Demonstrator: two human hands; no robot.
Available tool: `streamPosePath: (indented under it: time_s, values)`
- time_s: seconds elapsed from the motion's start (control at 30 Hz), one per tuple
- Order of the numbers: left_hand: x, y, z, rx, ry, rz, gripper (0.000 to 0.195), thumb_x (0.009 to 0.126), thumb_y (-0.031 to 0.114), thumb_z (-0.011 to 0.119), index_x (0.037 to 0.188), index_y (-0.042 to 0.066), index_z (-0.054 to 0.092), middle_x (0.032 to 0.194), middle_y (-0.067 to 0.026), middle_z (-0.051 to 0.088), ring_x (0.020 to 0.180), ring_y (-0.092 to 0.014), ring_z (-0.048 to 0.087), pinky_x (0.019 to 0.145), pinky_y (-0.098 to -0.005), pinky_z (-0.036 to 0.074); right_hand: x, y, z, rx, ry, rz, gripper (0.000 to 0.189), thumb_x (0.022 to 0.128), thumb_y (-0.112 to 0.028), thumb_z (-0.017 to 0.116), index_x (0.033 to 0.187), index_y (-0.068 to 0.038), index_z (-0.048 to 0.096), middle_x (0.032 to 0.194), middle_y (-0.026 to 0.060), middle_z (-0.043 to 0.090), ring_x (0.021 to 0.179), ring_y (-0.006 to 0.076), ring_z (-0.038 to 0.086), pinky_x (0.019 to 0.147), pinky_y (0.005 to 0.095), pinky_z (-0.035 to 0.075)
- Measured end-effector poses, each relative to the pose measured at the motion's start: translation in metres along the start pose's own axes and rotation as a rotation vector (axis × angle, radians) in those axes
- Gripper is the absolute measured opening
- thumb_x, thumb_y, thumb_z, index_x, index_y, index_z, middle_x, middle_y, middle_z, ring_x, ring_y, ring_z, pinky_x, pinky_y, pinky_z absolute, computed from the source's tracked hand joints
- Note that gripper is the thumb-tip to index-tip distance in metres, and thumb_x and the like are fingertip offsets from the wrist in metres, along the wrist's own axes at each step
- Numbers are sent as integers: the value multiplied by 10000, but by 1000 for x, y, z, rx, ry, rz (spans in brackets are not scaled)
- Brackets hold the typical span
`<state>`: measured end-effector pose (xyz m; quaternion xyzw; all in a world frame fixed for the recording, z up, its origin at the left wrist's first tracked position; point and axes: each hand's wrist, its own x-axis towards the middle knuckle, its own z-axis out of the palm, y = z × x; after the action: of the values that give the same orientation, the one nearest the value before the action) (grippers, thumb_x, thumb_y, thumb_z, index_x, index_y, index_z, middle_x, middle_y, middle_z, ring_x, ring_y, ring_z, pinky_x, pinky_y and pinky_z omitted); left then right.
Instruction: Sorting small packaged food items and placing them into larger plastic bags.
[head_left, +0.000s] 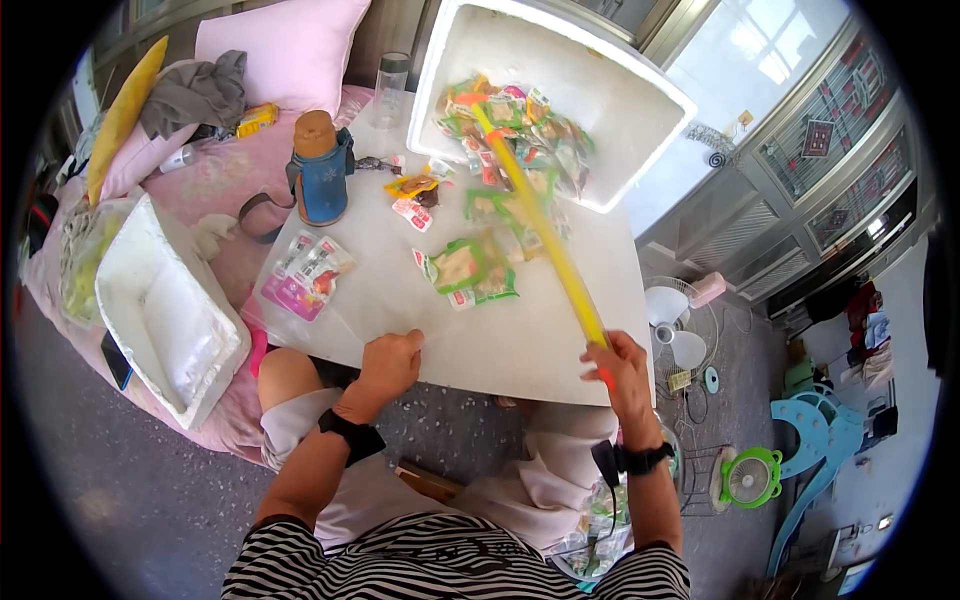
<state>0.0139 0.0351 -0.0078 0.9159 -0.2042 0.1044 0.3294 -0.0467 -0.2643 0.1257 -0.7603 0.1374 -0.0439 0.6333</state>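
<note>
My right hand (621, 367) grips the near end of a long yellow stick (544, 229) with orange parts near both ends. The stick slants away across the white table (570, 345). Its far tip is over small snack packets (517, 124) inside a white foam box (637, 105), which is tipped towards me. My left hand (391, 366) is curled at the table's near edge. Clear film shows close by, and I cannot tell whether the fingers pinch it. Green-edged packets (469, 270) lie mid-table, some blurred. Pink-and-white pouches (309, 276) are to the left.
A blue-sleeved bottle (321, 176) and a clear lidded bottle (391, 90) stand at the table's left. Beside them, an open foam box (169, 315) rests on the pink bedding. More packets (600, 525) sit by my right leg. A fan (675, 330) stands right of the table.
</note>
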Motion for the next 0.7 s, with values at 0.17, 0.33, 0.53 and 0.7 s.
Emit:
streamPosePath:
  time_s: [0.17, 0.33, 0.53, 0.7]
  values:
    - [-1, 4, -2, -14, -12, 4, 63, 738, 68, 563, 787, 47, 530, 626, -170, 583, 622, -376, 585, 565, -479, 457, 101, -10, 32, 72, -7, -134, 446, 896, -260, 527, 1231, 33, 497, 818, 101, 606, 604, 122, 543, 478, 244, 473]
    - [-1, 6, -2, -35, -10, 27, 75, 735, 68, 568, 784, 37, 520, 623, -179, 586, 610, -378, 589, 569, -484, 466, 185, -7, 58, 167, -52, -139, 483, 938, -274, 469, 1363, -61, 385, 764, 111, 598, 488, 118, 503, 392, 221, 414]
    - [-1, 5, -2, -37, 15, 23, 57, 740, 55, 563, 791, 52, 537, 601, -166, 565, 594, -381, 570, 545, -481, 442, 154, 9, 61, 100, -77, 49, 484, 921, -406, 497, 1312, -124, 466, 692, 28, 501, 487, 80, 445, 365, 190, 314]
    - [2, 6, 0, -29, 19, 52, 57, 739, 48, 556, 779, 34, 518, 616, -191, 578, 586, -385, 580, 544, -487, 458, 46, 34, 28, -106, -74, 53, 463, 968, -292, 399, 1396, -119, 361, 652, 28, 502, 444, 60, 415, 361, 192, 323]
